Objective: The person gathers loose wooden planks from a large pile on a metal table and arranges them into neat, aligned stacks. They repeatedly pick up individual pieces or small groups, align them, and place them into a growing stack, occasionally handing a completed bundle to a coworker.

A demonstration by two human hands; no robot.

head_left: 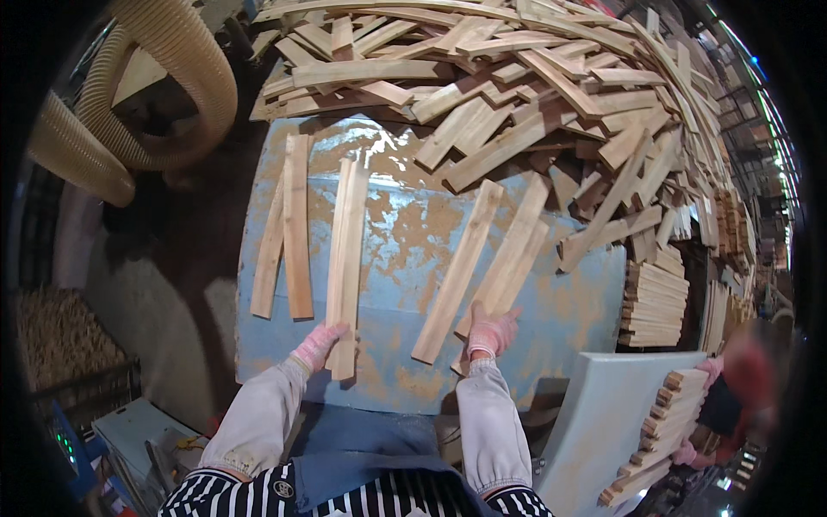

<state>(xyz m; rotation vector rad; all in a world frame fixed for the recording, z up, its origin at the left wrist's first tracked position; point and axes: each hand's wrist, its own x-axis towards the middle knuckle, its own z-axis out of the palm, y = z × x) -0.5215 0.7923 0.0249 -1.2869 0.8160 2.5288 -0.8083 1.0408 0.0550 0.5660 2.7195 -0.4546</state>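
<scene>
Both my hands wear pink-and-white work gloves. My left hand (320,345) is closed around the near part of a pair of pale wooden strips (347,250), which lie lengthwise side by side on a blue tabletop. Farther right, my right hand (493,332) grips the near part of two overlapping wooden boards (514,250) slanting away to the right; its fingertips are partly hidden. Between the hands lies a single wooden board (458,271), touched by neither. Two more strips (297,228) lie left of my left hand, their far ends crossing.
A big jumbled heap of wooden pieces (517,86) covers the table's far side. Ribbed hoses (185,60) hang at upper left. Sawdust patches the blue tabletop (388,327). At lower right, a co-worker's gloved hands (685,452) hold a row of wood pieces (659,435) by a pale panel (586,422).
</scene>
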